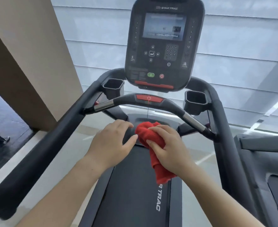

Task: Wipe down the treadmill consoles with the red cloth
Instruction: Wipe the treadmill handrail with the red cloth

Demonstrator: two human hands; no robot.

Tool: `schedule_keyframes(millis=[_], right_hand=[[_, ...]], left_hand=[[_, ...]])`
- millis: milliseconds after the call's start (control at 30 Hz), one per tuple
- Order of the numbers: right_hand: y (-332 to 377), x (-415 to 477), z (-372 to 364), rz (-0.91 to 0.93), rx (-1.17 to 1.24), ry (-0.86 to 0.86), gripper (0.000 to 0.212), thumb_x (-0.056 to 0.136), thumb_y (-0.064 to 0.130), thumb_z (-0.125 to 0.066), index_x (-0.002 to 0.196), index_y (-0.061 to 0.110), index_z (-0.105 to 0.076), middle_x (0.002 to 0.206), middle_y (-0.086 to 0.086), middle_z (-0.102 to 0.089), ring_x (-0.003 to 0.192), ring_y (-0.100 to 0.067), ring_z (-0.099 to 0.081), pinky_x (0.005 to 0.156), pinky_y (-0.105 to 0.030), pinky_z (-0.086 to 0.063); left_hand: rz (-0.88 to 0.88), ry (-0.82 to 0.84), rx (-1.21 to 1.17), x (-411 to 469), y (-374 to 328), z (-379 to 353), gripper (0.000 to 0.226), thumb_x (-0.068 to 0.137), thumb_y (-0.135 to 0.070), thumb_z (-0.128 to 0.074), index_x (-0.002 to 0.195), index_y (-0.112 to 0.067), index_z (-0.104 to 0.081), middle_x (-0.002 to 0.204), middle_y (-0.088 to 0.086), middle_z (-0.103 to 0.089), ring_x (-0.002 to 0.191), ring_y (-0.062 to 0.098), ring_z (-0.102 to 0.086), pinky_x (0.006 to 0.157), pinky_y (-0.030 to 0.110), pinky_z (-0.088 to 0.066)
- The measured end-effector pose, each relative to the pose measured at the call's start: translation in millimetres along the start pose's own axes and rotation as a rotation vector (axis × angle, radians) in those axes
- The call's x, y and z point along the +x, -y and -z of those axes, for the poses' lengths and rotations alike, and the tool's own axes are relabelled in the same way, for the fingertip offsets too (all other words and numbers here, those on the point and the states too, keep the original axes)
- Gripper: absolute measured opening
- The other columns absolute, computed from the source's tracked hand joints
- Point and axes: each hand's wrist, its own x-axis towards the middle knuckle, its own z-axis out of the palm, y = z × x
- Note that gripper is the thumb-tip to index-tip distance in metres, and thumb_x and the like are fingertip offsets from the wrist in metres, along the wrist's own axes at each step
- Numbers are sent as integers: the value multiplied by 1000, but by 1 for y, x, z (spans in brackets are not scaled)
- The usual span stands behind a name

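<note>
A dark treadmill console (164,46) with a lit screen, keypad, green and red buttons rises ahead of me. Below it curves a black front handlebar (149,99) with a red strip. The red cloth (151,136) is bunched up and hangs down over the belt, well below the console. My right hand (169,148) is closed around the cloth from the right. My left hand (113,141) hovers just left of the cloth, fingers apart, fingertips close to it and holding nothing.
Two black cup holders (113,86) (195,99) flank the console. Long side rails (41,148) (230,145) run along both sides of the belt (131,194). A second treadmill (269,161) stands at the right. A beige pillar (28,54) stands left; a window with blinds lies behind.
</note>
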Motion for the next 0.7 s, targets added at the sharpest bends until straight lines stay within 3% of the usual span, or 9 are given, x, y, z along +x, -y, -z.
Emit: schedule_keyframes(millis=[233, 467, 700], right_hand=[[7, 48, 2, -36, 45, -90, 32, 83, 44, -54, 114, 36, -59, 120, 16, -54, 120, -13, -44, 99, -39, -39], [-53, 100, 29, -91, 86, -238, 32, 81, 39, -57, 112, 30, -62, 116, 14, -57, 116, -12, -49, 100, -36, -39], [-98, 196, 52, -76, 154, -279, 32, 83, 35, -58, 113, 25, -63, 115, 13, -57, 117, -10, -48, 102, -31, -35]], left_hand=[[-93, 28, -27, 58, 11, 17, 51, 78, -61, -28, 110, -30, -53, 111, -16, -56, 105, 8, -51, 85, 32, -45], [-132, 81, -57, 144, 5, -23, 37, 85, -50, -42, 114, -29, -54, 114, -16, -55, 107, 8, -51, 87, 34, -46], [-101, 102, 26, 247, 3, -37, 33, 89, -46, -47, 118, -31, -51, 118, -18, -54, 110, 5, -49, 86, 26, -42]])
